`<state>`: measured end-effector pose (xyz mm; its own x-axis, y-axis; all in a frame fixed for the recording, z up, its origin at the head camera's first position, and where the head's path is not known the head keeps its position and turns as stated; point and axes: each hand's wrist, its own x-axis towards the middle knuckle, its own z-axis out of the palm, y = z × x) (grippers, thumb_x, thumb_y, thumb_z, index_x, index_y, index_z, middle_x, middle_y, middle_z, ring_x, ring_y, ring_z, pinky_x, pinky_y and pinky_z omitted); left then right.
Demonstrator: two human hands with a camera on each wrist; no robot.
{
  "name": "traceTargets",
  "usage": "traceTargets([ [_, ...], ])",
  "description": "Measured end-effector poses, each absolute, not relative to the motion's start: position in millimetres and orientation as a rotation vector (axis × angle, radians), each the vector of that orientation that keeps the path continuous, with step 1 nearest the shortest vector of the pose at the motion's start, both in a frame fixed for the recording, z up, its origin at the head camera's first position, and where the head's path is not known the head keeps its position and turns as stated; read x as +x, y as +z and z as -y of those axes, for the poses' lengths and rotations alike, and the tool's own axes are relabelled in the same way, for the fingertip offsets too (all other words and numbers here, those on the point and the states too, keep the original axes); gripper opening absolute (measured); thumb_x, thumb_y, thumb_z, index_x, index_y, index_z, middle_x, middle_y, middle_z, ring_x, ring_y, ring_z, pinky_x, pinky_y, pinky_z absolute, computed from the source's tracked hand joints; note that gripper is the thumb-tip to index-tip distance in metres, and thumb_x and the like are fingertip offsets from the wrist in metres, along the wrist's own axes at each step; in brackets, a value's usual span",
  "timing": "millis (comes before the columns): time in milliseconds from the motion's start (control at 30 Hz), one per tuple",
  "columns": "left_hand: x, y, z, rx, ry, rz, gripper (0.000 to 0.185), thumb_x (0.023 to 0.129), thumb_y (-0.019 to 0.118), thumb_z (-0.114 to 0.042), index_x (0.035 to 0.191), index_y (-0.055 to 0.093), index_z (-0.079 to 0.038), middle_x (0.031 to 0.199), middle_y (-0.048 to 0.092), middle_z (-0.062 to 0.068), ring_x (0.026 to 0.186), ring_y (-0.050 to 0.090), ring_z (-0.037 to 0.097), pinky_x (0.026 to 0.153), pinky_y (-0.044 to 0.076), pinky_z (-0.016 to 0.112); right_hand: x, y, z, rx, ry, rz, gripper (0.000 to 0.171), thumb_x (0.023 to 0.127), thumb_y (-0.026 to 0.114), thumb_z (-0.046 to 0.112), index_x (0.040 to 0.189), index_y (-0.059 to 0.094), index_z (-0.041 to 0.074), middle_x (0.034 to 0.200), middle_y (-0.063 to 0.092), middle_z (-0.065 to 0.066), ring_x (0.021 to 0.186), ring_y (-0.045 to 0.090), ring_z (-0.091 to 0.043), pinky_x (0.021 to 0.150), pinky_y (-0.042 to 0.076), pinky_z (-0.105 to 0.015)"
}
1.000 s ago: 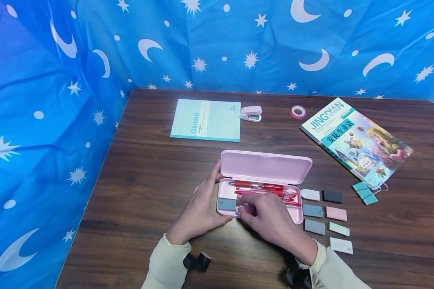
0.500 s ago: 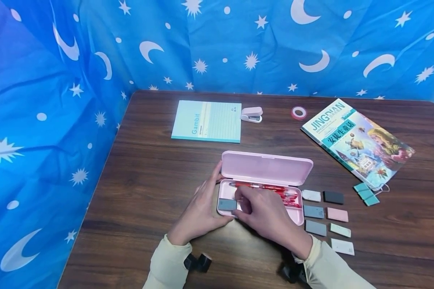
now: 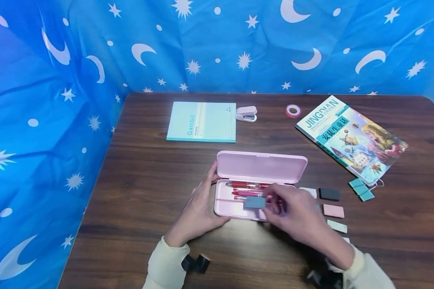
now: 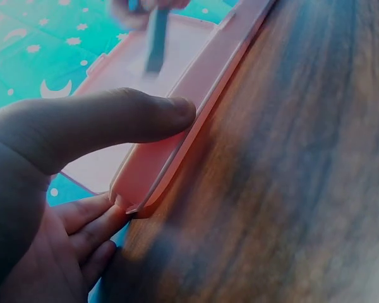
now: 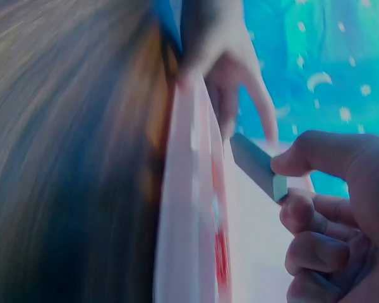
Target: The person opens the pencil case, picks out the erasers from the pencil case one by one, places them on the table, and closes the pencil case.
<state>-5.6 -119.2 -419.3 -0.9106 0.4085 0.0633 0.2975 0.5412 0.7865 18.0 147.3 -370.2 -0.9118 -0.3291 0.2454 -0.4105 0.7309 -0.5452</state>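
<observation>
A pink pencil case (image 3: 261,166) lies with its lid up and several red pens (image 3: 247,185) in its rear compartment. My left hand (image 3: 196,212) grips the case's left end; in the left wrist view the thumb (image 4: 145,115) lies over the front wall and the fingers (image 4: 91,230) are at the end. Over the case, my right hand (image 3: 300,210) pinches a grey-blue rectangular eraser (image 3: 254,202) by its right end. The right wrist view shows the eraser (image 5: 259,167) between thumb and index finger. The front compartment's left part is bare.
Right of the case lie more erasers: a black one (image 3: 329,194), a pink one (image 3: 333,210) and a pale green one (image 3: 337,226); others are partly hidden by my right hand. Farther back are a notebook (image 3: 202,121), a stapler (image 3: 246,113), tape (image 3: 293,111) and a book (image 3: 352,138).
My right hand has lifted the grey-blue eraser out of the case's front left compartment and moved it to the right. The left hand keeps its hold on the case.
</observation>
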Motion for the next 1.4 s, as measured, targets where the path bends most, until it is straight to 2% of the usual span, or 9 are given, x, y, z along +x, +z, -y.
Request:
traceTargets([
  [233,-10,-419,127,0.607,1.338,-2.672,0.140,0.063,0.097,-0.026,0.163,0.000,-0.032,0.151,0.046,-0.005,0.143,0.038,0.011,0.117,0.026,0.059,34,-367,-203,0.501,1.030,2.839,0.037,0.070,0.086,0.003,0.090,0.062,0.024,0.068,0.049,0.016,0.056,0.044,-0.001,0.051,0.032,-0.016],
  [467,-9,-422,134,0.542,1.322,-2.682,0.139,0.064,0.096,-0.030,0.162,-0.002,-0.037,0.152,0.044,-0.005,0.143,0.038,0.015,0.116,0.027,0.060,54,-373,-232,0.525,1.154,2.979,0.044,0.069,0.085,0.000,0.090,0.059,0.028,0.071,0.052,0.017,0.060,0.048,-0.003,0.051,0.037,-0.019],
  [633,-6,-425,136,0.516,1.320,-2.676,0.139,0.064,0.096,-0.030,0.162,-0.002,-0.036,0.154,0.043,-0.005,0.144,0.036,0.015,0.117,0.026,0.060,64,-379,-240,0.571,1.164,3.045,0.042,0.071,0.086,0.006,0.088,0.057,0.031,0.071,0.052,0.020,0.059,0.046,0.001,0.050,0.034,-0.017],
  [800,-6,-427,135,0.546,1.318,-2.686,0.141,0.063,0.097,-0.030,0.162,-0.002,-0.034,0.156,0.043,-0.002,0.145,0.037,0.017,0.115,0.027,0.061,68,-386,-244,0.650,1.008,3.007,0.047,0.067,0.087,0.006,0.086,0.054,0.034,0.067,0.047,0.025,0.055,0.039,0.006,0.050,0.030,-0.014],
  [1000,-8,-426,131,0.568,1.319,-2.675,0.142,0.062,0.098,-0.027,0.162,-0.004,-0.034,0.156,0.042,-0.002,0.145,0.037,0.016,0.116,0.026,0.061,74,-389,-247,0.553,0.837,3.066,0.044,0.067,0.089,0.014,0.088,0.056,0.033,0.063,0.040,0.026,0.054,0.037,0.008,0.050,0.029,-0.017],
  [1300,-10,-428,122,0.605,1.306,-2.653,0.140,0.064,0.097,-0.028,0.162,-0.004,-0.035,0.155,0.043,-0.004,0.145,0.036,0.012,0.117,0.025,0.060,80,-389,-251,0.472,0.777,3.129,0.041,0.067,0.090,0.019,0.088,0.057,0.032,0.063,0.041,0.024,0.055,0.037,0.007,0.051,0.030,-0.019],
  [1400,-11,-428,119,0.625,1.297,-2.646,0.140,0.065,0.096,-0.030,0.162,-0.004,-0.035,0.156,0.042,-0.005,0.145,0.035,0.012,0.117,0.026,0.059,79,-386,-252,0.443,0.793,3.141,0.037,0.070,0.089,0.021,0.088,0.058,0.032,0.063,0.042,0.023,0.055,0.038,0.006,0.050,0.029,-0.019],
])
